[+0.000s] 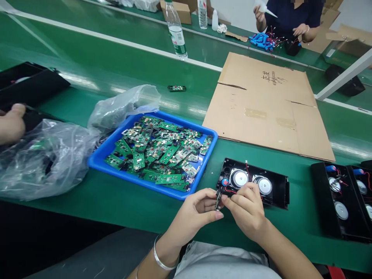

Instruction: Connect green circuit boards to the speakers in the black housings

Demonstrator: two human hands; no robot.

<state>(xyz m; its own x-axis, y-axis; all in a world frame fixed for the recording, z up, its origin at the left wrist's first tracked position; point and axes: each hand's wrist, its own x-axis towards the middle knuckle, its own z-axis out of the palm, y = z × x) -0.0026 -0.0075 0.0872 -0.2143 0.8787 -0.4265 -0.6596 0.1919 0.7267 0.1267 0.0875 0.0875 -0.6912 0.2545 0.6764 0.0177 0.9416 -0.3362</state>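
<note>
My left hand [193, 211] grips a small circuit board [218, 198] on edge between thumb and fingers. My right hand [248, 211] is closed, its thumb and fingertips pinched against the board's side; what they hold is hidden. Just beyond both hands lies an open black speaker housing [280, 192] with two round silver speakers [240, 179], a blue cell [224, 182] and thin red wires that run toward my right fingers. To the left of my hands, a blue tray [135, 188] carries a heap of green circuit boards [170, 155].
A flattened cardboard sheet [270, 104] lies behind the housing. More black housings [325, 201] stand at right. Clear plastic bags [43, 162] lie left, by another person's hand [13, 124]. One loose board [176, 88] and a bottle [176, 35] are farther back. Across the bench sits a co-worker [290, 19].
</note>
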